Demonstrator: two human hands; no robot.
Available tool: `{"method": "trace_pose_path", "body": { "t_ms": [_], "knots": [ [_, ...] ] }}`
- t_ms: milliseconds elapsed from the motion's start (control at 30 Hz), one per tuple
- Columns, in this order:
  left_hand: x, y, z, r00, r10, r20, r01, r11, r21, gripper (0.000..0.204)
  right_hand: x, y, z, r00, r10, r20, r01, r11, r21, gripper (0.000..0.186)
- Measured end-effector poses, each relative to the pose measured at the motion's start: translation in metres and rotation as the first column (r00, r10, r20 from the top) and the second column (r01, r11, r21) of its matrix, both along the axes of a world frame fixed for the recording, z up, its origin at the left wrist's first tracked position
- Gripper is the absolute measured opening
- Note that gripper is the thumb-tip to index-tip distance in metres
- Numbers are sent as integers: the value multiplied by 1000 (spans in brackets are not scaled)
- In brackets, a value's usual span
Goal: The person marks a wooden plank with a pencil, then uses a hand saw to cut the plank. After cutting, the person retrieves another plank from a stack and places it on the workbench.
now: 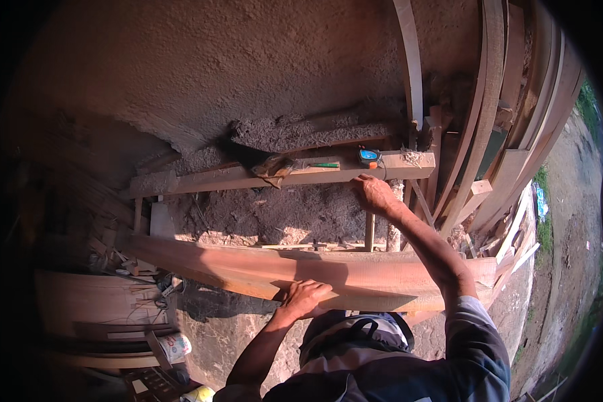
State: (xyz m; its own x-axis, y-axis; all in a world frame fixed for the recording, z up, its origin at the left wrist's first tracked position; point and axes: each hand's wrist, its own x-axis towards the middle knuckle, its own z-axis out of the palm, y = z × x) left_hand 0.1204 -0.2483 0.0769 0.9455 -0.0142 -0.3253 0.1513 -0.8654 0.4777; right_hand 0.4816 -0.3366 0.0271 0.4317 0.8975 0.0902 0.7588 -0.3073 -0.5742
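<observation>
One wide plank (382, 271) lying crosswise in front of the body, near edge gripped by the left hand (305, 298), fingers curled over it; right hand (375, 194) out beside the narrow beam (214, 181) beyond, fingers bent, cannot tell whether gripping anything. Already sawn to board form, by the look of it; no joint or drawn line visible on top, so remaining work unclear. On the beam: blue-faced tape measure (368, 155), green pencil-like tool (326, 165). Printing on the white bucket (174, 346) too small to read; no legible brand anywhere.

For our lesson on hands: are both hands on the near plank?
No, the left hand touches the plank; the right hand is by the far beam.
</observation>
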Motion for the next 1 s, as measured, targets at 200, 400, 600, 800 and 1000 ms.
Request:
{"method": "trace_pose_path", "body": {
  "t_ms": [200, 400, 600, 800, 1000],
  "knots": [
    [-2, -1, 0, 999, -22, 49, 21, 1000, 22, 61, 10, 115, -66, 961, -29, 275, 24, 999, 25, 29],
    [4, -1, 5, 998, -53, 31, 51, 997, 59, 63, 17, 144, -93, 976, -23, 217, 64, 981, -185, 32],
    [13, -5, 14, 995, -101, 19, 98, 989, 115, 60, 12, 43, -33, 982, -75, 172, 98, 987, -129, 25],
    [17, -11, 16, 989, -102, 104, 90, 989, 116, 47, -2, -282, 64, 817, -576, -30, 577, 815, 57, 33],
    [15, -12, 15, 987, -94, 128, 78, 989, 126, 46, -125, -448, 80, 485, -870, 85, 783, 389, -485, 35]
  ]
}}
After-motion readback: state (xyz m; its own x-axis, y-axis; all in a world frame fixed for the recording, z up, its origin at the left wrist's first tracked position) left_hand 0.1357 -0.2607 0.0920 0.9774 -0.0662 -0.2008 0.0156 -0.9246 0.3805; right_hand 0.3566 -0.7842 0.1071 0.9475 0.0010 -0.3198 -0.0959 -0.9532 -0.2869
